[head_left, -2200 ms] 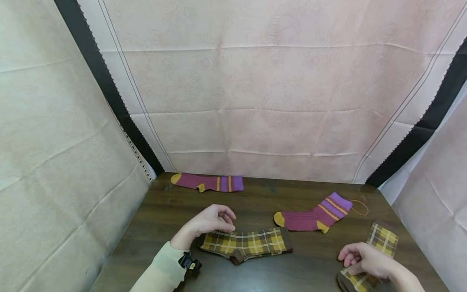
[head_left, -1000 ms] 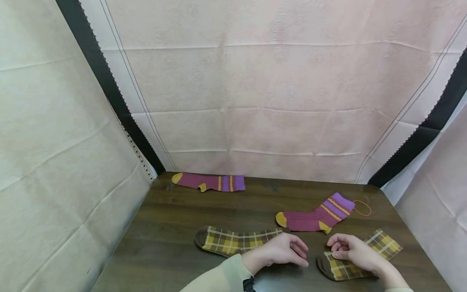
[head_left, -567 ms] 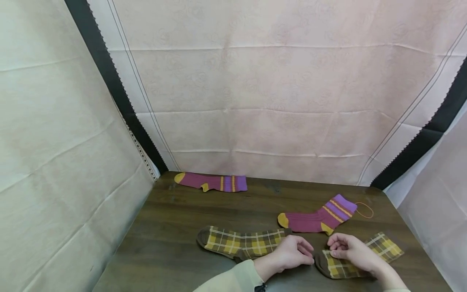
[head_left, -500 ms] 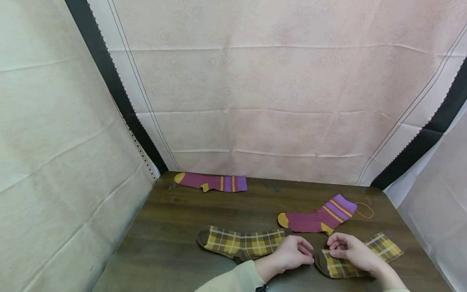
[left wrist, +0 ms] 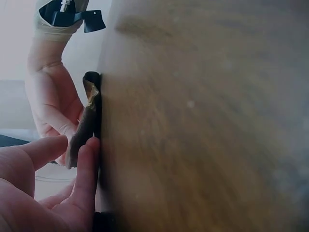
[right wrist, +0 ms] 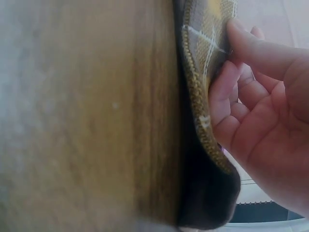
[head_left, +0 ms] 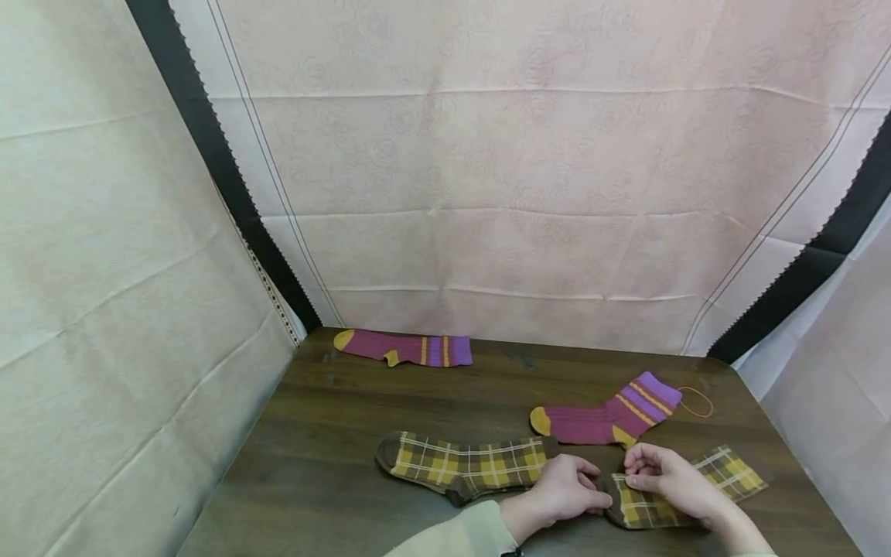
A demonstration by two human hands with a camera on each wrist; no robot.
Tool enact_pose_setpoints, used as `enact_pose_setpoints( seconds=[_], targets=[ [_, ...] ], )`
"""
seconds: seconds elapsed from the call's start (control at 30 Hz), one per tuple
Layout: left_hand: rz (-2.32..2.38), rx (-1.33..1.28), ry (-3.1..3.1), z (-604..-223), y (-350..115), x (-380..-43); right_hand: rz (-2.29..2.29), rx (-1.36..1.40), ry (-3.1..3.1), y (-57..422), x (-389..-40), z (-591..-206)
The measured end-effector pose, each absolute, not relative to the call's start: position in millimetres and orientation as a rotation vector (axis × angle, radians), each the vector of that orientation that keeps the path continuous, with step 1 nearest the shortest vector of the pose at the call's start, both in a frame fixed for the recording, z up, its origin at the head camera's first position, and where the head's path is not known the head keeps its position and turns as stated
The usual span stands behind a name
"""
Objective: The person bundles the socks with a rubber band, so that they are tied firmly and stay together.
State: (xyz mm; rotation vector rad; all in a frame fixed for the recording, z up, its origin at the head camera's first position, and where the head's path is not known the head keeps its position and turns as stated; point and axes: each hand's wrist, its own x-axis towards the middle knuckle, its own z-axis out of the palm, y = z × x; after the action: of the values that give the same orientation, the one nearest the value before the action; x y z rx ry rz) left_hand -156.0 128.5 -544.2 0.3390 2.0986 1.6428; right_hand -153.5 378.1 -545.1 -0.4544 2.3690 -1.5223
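Two brown-and-yellow plaid socks lie near the front of the table. My left hand (head_left: 565, 489) pinches the dark brown toe of the right-hand plaid sock (head_left: 729, 473) between thumb and fingers; in the left wrist view that sock's toe (left wrist: 83, 128) stands up slightly off the wood. On the same sock, my right hand (head_left: 671, 481) has its thumb and curled fingers at the plaid fabric just behind the toe, partly covering it. The other plaid sock (head_left: 473, 464) lies flat to the left, its cuff beside my left hand.
A maroon sock (head_left: 397, 346) with yellow toe and purple striped cuff lies at the back left. Its match (head_left: 585, 423) rests behind the hands, with a thin orange loop (head_left: 698, 402) at its cuff. Pale cloth walls (head_left: 515, 193) surround the dark wooden table (head_left: 334, 480).
My left hand has left the left plaid sock's toe, passed its cuff, and reached the right plaid sock's toe. The right plaid sock has turned and shifted inward with my right hand.
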Motion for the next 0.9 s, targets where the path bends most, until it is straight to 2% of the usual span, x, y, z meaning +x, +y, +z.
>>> enact_pose_setpoints(
  seconds=[0.53, 0.9],
  targets=[
    [1.681, 0.279, 2.102, -548, 136, -154, -1.488, -0.421, 2.441, 383, -155, -543],
    [1.686, 0.257, 2.071, -548, 136, -155, -1.340, -0.066, 2.811, 458, -151, -536]
  ],
)
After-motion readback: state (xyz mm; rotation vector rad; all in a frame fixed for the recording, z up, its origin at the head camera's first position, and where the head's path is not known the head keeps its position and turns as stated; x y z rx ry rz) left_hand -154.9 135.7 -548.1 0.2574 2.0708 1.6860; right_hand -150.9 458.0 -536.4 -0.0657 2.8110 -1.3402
